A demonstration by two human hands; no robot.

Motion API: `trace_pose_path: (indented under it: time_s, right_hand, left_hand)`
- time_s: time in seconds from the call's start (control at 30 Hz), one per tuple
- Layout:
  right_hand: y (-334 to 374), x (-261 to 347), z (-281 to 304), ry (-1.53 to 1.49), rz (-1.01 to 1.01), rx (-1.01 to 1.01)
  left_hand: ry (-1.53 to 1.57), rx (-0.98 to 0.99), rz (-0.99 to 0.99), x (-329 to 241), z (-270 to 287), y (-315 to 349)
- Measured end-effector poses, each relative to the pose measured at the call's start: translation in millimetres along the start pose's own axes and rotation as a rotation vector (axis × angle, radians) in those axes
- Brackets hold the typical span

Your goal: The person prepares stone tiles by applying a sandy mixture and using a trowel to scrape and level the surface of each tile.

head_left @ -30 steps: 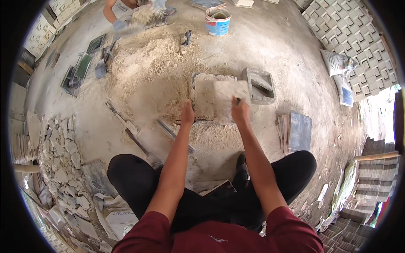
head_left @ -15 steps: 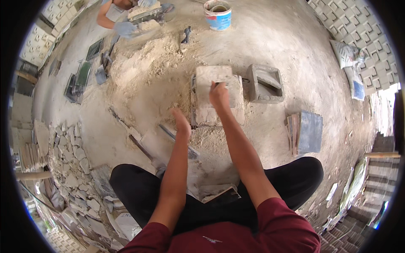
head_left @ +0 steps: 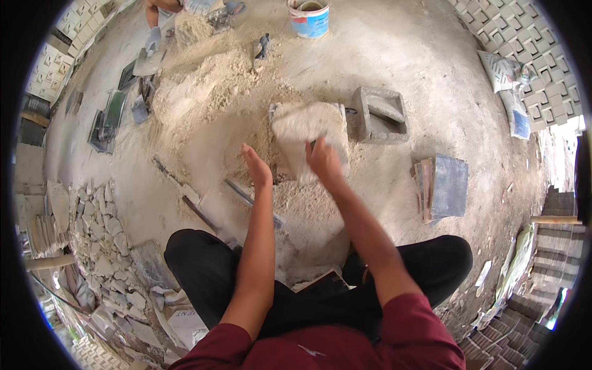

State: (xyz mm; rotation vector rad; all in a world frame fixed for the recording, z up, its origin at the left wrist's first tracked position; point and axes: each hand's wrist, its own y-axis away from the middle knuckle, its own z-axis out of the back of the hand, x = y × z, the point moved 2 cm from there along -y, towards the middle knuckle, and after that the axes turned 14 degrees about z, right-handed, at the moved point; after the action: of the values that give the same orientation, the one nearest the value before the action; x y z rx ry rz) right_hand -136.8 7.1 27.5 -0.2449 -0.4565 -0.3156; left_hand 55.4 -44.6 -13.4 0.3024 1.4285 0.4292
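Note:
My right hand (head_left: 325, 161) is closed round the dark handle of a pale, flat float (head_left: 295, 131), blurred by motion, over a square mould (head_left: 343, 110). Sandy powder (head_left: 308, 111) fills the mould's far part, and the float hides part of the rest. At the mould's left side my left hand (head_left: 256, 165) is held open with nothing in it, fingers stretched forward. Just right of the mould sits a grey, box-shaped block (head_left: 382, 137) with a slanted piece inside its hollow.
Loose sandy powder (head_left: 206, 86) is heaped ahead and left, near another person's gloved hand (head_left: 153, 38). A blue-and-white bucket (head_left: 309, 23) stands at the far side. Flat grey plates (head_left: 449, 186) lie at right, metal bars (head_left: 198, 213) before my left knee, broken pieces (head_left: 102, 231) at left.
The float has shifted nearer to me and tilted, showing powder at the mould's far edge. My left hand has moved slightly left and up. The other person's hand has moved left.

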Motion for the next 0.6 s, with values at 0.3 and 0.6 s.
trace_pose_path:
  time_s: [0.3,0.6]
  right_hand:
    - [-67.0,53.1,-12.2,-0.177,-0.211,-0.023]
    - [83.6,68.6,-7.4,-0.118,0.058,0.182]
  left_hand:
    - [0.001,-0.08,-0.207,-13.8,51.0,-12.4]
    - [-0.294,-0.079,-0.237,-19.9,3.2,0.5]
